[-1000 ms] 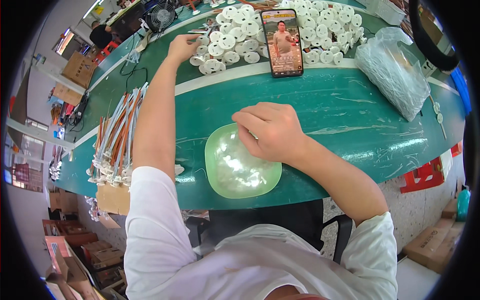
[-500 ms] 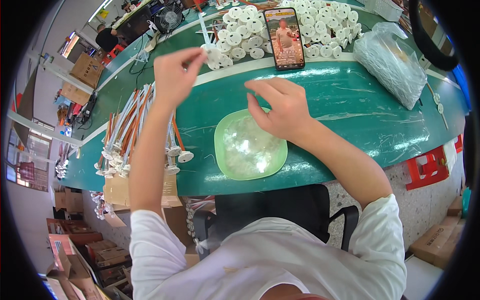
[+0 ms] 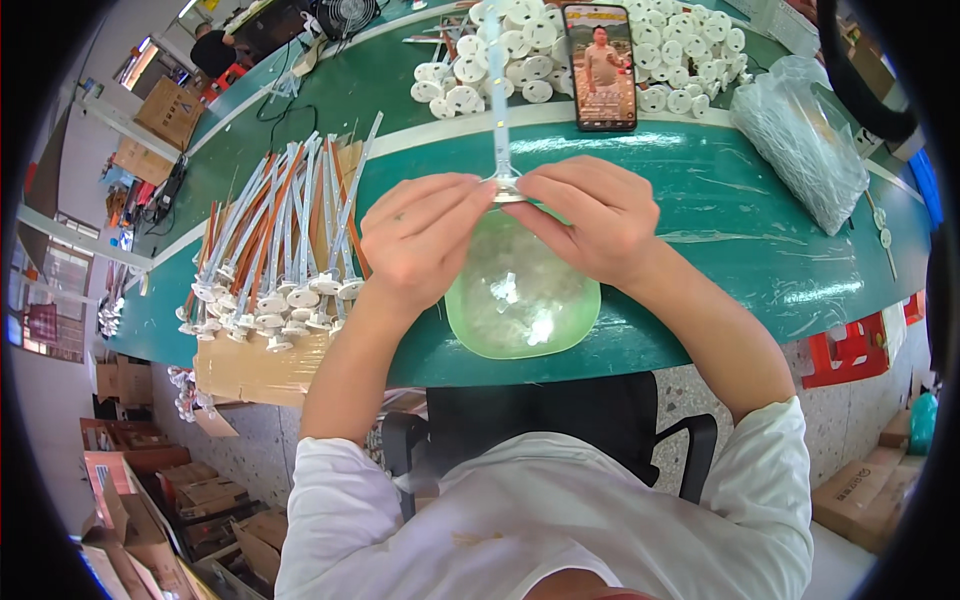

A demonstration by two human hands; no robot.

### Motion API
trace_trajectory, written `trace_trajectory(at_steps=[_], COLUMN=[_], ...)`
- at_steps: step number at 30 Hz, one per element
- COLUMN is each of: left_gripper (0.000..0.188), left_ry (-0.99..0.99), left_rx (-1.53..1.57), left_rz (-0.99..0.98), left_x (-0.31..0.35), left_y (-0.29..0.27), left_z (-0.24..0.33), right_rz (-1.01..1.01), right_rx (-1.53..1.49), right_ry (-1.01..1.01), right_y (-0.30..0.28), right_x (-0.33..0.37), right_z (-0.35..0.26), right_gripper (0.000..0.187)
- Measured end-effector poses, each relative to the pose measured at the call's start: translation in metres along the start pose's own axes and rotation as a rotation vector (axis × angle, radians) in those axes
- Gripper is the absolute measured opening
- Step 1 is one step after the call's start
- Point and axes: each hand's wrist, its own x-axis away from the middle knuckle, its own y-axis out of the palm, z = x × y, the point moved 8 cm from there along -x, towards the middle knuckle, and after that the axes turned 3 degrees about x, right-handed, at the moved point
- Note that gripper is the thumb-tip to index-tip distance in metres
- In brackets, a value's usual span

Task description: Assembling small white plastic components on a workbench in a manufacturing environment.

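Where the hands meet: left hand (image 3: pixel 420 240) and right hand (image 3: pixel 590 215) pinch the base of a long thin strip (image 3: pixel 497 95), fingertips pressed together around it.
Strip: upright, above the green bowl (image 3: pixel 520 300).
Left of bowl: assembled strips (image 3: pixel 280 250) piled on cardboard.
Far side: white discs (image 3: pixel 530 45), phone (image 3: pixel 600 65).

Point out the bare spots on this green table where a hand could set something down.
Free: the green tabletop between the right hand, phone and clear bag. Crowded: the stack of rods beside the left hand, the green bowl under both hands, and white discs behind.
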Motion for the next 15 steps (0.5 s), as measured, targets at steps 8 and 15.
trace_trajectory(at_steps=[8, 15], left_gripper=[0.024, 0.017], left_ry=[0.074, -0.130], left_rx=[-0.023, -0.001], left_rz=[0.115, 0.037], left_x=[0.004, 0.004], left_y=[-0.004, -0.001], left_z=[0.017, 0.003], right_rz=[0.018, -0.038], right_rx=[0.148, 0.111], right_ry=[-0.063, 0.028], right_y=[-0.006, 0.007], right_x=[-0.004, 0.003], right_z=[-0.020, -0.006], right_gripper=[0.027, 0.024])
